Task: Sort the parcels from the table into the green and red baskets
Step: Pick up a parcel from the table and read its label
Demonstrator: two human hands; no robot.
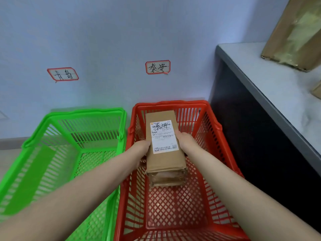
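Head view: left hand [141,149] and right hand [185,140] grip a parcel [164,145] over the red basket [215,129].

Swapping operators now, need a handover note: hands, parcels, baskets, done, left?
Left hand grips the parcel on its left side; right hand grips its right side.
The parcel is label-up, held low inside the red basket, not released. Green basket stands left of it.
Done: this parcel is at red.
Left: let go; a large box and a second box's corner show on the table.
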